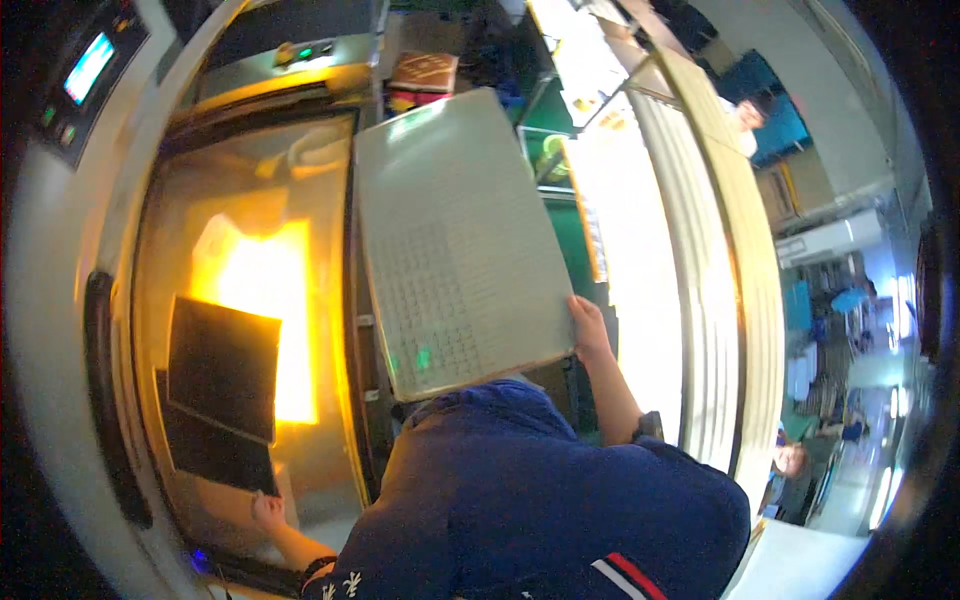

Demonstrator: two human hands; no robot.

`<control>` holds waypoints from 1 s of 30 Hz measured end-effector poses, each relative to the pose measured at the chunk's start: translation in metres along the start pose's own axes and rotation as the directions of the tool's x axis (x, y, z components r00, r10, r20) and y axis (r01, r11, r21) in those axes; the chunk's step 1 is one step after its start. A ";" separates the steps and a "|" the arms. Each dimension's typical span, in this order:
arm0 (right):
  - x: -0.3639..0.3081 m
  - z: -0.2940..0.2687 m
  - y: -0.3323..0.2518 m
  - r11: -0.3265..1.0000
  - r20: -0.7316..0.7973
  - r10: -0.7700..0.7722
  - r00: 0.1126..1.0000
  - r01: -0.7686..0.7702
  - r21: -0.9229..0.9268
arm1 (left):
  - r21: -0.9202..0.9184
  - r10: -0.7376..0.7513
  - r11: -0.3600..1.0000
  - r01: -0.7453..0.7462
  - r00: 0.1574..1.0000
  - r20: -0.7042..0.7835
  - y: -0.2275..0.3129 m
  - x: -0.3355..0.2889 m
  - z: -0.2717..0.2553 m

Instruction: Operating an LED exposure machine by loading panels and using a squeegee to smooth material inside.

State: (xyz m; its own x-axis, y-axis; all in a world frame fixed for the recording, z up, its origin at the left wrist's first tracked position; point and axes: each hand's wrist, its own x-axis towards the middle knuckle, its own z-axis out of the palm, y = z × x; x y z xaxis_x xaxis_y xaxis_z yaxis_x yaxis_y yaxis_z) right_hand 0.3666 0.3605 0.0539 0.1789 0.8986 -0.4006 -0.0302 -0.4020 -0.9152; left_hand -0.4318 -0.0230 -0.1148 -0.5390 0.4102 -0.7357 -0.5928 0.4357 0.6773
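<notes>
My right hand point(588, 325) grips the lower right edge of a large, flat, pale grey-green rectangular sheet point(460, 240). Rows of small grid-like marks cover it, and it is tilted in front of my body. At the lower left, my left hand point(268, 510) pinches the bottom corner of a dark, thin panel point(215, 440). A second dark panel point(223, 365) overlaps it from above. Both dark panels lie in the framed bay of a machine point(355, 300), beside a glaring yellow-white light point(270, 280).
A control screen point(90, 68) and buttons sit at the upper left. Beyond the grey-green sheet are a brown box point(425, 72) and metal racking. A long, brightly lit bench point(640, 270) runs along the right. Two people point(745, 115) are farther off at the right.
</notes>
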 end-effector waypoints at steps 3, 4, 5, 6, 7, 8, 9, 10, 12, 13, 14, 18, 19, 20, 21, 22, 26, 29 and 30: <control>-0.017 -0.021 0.005 0.973 -0.183 -0.070 0.981 0.107 0.203 | -0.138 -0.083 0.989 0.044 0.954 -0.289 -0.018 -0.018 0.014; -0.018 -0.033 0.011 0.935 -0.338 -0.057 0.939 0.170 0.312 | -0.119 -0.088 0.991 0.053 0.946 -0.313 -0.012 -0.013 0.027; -0.013 -0.044 0.014 0.881 -0.479 -0.025 0.878 0.246 0.405 | -0.112 -0.085 0.992 0.053 0.949 -0.303 -0.012 -0.008 0.042; 0.002 -0.059 0.021 0.917 -0.572 -0.033 0.820 0.252 0.308 | -0.165 -0.138 0.983 0.078 0.912 -0.387 -0.014 -0.003 0.059; 0.020 -0.065 0.021 0.915 -0.571 -0.031 0.821 0.253 0.315 | -0.223 -0.188 0.971 0.090 0.861 -0.472 -0.006 -0.003 0.067; 0.045 -0.070 0.018 0.965 -0.640 -0.044 0.767 0.197 0.171 | -0.227 -0.190 0.970 0.085 0.850 -0.492 -0.001 -0.001 0.075; 0.067 -0.076 0.021 0.993 -0.705 -0.062 0.707 0.115 0.028 | -0.192 -0.171 0.978 0.086 0.854 -0.492 0.006 0.002 0.085; 0.089 -0.085 0.021 0.995 -0.761 -0.082 0.643 0.101 -0.021 | -0.131 -0.137 0.988 0.082 0.863 -0.486 0.017 0.011 0.106; 0.143 -0.091 0.010 0.999 -0.744 -0.020 0.668 0.036 0.006 | 0.027 -0.027 0.999 0.047 0.861 -0.508 0.027 -0.003 0.117; 0.163 -0.089 0.001 0.998 -0.670 0.060 0.740 -0.023 0.064 | 0.142 0.043 0.989 0.039 0.848 -0.528 0.019 -0.020 0.111; 0.200 -0.105 0.017 0.997 -0.635 0.075 0.769 -0.045 0.063 | 0.407 0.181 0.912 0.043 0.849 -0.496 0.016 -0.033 0.114; 0.266 -0.279 0.059 0.971 -0.447 -0.095 0.889 0.182 0.157 | 0.970 0.569 0.083 0.228 0.788 -0.234 0.000 -0.003 0.188; 0.273 -0.312 0.055 0.938 -0.346 -0.173 0.922 0.261 0.227 | 0.940 0.585 0.147 0.306 0.740 -0.333 -0.012 0.021 0.204; 0.286 -0.377 0.027 0.899 -0.246 -0.380 0.892 0.418 0.129 | 0.889 0.540 0.283 0.359 0.707 -0.458 -0.042 0.069 0.242; 0.296 -0.289 0.060 0.744 -0.195 -0.073 0.978 0.183 0.643 | 0.739 0.632 0.426 0.522 0.413 -0.656 -0.003 0.031 0.221; 0.288 -0.215 0.057 0.826 -0.299 0.082 0.951 0.103 0.555 | 0.532 0.157 0.721 0.444 0.643 -0.749 0.023 0.005 0.197; 0.249 -0.002 0.043 0.975 0.033 0.209 0.977 -0.211 0.067 | 0.454 0.231 0.774 0.440 0.471 -0.851 0.008 -0.013 0.172; 0.163 0.200 0.009 0.938 0.284 0.294 0.912 -0.219 -0.267 | 0.470 -0.018 0.804 0.364 0.805 -0.593 -0.006 -0.028 0.132; 0.157 0.234 0.029 0.945 0.498 0.123 0.858 0.053 -0.324 | 0.350 -0.068 0.882 0.315 0.820 -0.568 0.003 -0.019 0.154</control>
State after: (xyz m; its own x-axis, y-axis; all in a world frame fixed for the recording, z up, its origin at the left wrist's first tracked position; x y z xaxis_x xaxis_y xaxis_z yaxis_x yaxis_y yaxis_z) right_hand 0.1639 0.5310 -0.0458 -0.3401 0.8096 -0.4784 0.2992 -0.3891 -0.8712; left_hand -0.3312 0.0945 -0.0976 -0.7415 -0.1480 -0.6544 -0.4837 0.7939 0.3685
